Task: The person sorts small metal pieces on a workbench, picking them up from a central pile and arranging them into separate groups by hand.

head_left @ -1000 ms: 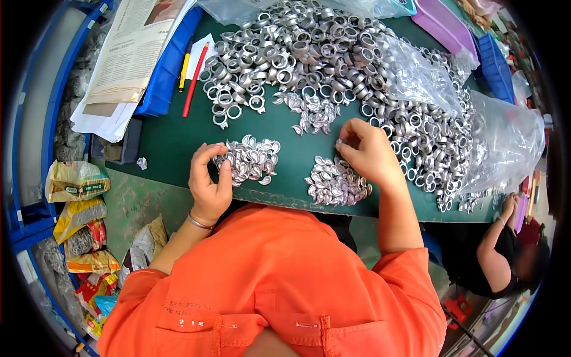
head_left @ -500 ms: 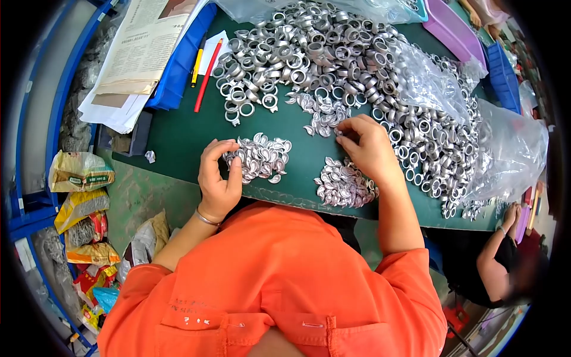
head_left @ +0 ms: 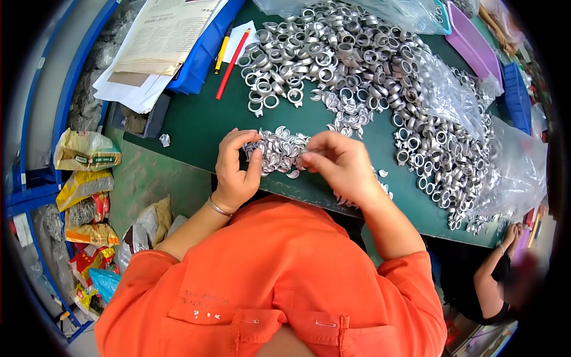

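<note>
Small silver leaf-shaped pieces lie in a heap [head_left: 276, 151] near the table's front edge. Curved around the left side of this heap is my left hand [head_left: 237, 169], its thumb and fingers apart. At the heap's right side, my right hand [head_left: 338, 163] has thumb and forefinger pinched together; whatever is between the fingertips is too small to make out. A second heap of leaf pieces [head_left: 385, 185] is partly covered by my right hand and forearm. Farther back lies a third group of leaf pieces [head_left: 351, 116], beside a large pile of silver rings [head_left: 342, 50].
Clear plastic bags [head_left: 520, 169] lie over and beside the rings. A red pencil [head_left: 233, 63], a yellow pen [head_left: 222, 50] and a blue tray with papers [head_left: 199, 65] are at the back left. A purple tray [head_left: 474, 44] stands back right. Another person's arm [head_left: 489, 279] is at the right.
My right hand has moved left and toward me, from near the back leaf group to the front left heap. My left hand stays beside that heap. The view has shifted slightly.
</note>
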Demonstrator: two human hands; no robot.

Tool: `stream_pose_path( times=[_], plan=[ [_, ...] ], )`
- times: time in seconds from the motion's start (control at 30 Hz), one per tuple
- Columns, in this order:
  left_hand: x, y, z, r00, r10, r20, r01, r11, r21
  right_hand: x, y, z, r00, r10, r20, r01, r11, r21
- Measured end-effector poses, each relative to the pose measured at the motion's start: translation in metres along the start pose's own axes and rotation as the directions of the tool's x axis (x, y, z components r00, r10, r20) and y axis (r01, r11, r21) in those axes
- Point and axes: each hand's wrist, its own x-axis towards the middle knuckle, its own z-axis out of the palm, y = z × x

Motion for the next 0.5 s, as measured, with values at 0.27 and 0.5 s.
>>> stream_pose_path(
  times=[0.27,0.5],
  plan=[
    [0.001,0.002,-0.001,1.0,0.017,0.022,-0.017,1.0,-0.001,0.004,0.014,-0.031,0.925,-0.351,-0.144,0.131,0.65,-0.748],
    [0.001,-0.001,0.001,1.0,0.009,-0.014,-0.01,1.0,-0.019,0.0,0.013,-0.041,0.937,-0.224,-0.267,0.049,0.843,-0.535]
  ],
)
